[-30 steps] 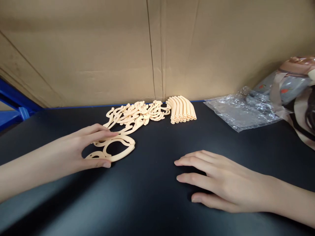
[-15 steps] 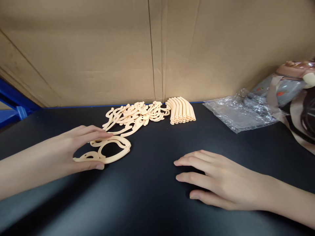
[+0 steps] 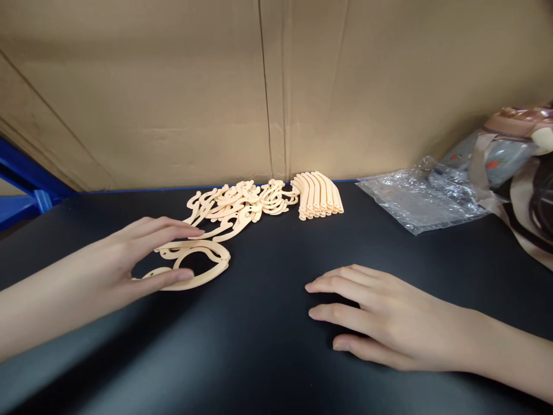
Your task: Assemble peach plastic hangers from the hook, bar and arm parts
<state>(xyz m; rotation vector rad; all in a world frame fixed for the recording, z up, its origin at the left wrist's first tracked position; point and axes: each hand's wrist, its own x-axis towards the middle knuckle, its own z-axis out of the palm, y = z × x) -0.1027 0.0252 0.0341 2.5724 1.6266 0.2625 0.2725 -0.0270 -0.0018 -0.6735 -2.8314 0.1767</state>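
Note:
On the left, my left hand (image 3: 142,259) hovers over a cream plastic folding hanger (image 3: 222,262), its thumb and fingers spread apart. The thumb crosses above the hanger's near curve; whether it touches cannot be told. Part of the hanger is hidden behind this hand. Beyond the fingertips lies a loose pile of cream hook-shaped pieces (image 3: 235,202), reaching close to the hanger. My right hand (image 3: 375,317) rests palm down near the black table surface (image 3: 268,334), fingers apart and holding nothing.
Right of the pile, several curved cream arms (image 3: 319,193) lie lined up side by side. A crumpled clear plastic bag (image 3: 415,199) is at the back right, before a strapped bottle (image 3: 505,150). Cardboard (image 3: 194,86) walls the back; a blue metal frame (image 3: 26,178) stands left.
My left thumb has lifted from the hanger's near outer edge and moved right, now over the hanger. The hanger stays nearly where it was. My right hand has not moved.

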